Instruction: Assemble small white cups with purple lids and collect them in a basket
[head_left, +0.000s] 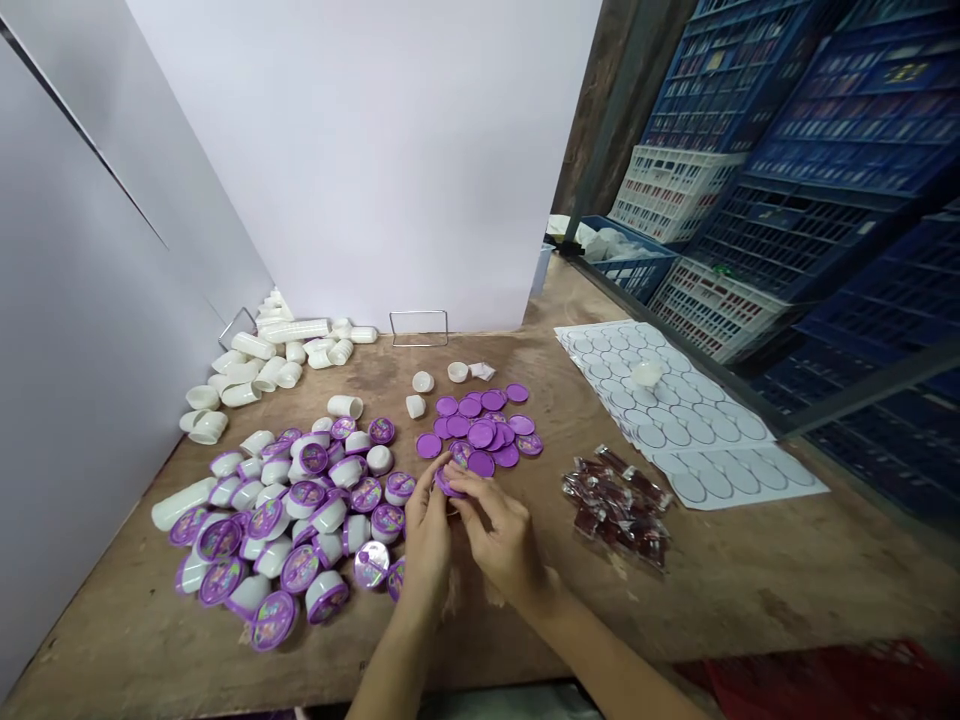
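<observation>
My left hand and my right hand meet over the wooden table, fingers pinched together on a purple lid. Just beyond them lies a loose heap of purple lids. To the left sits a pile of small white cups capped with purple lids. Bare white cups lie in stacks at the far left corner.
Small dark red sachets lie right of my hands. White sticker sheets with round cut-outs cover the right side. A white partition closes the back and left. Blue and white crates stand at the right.
</observation>
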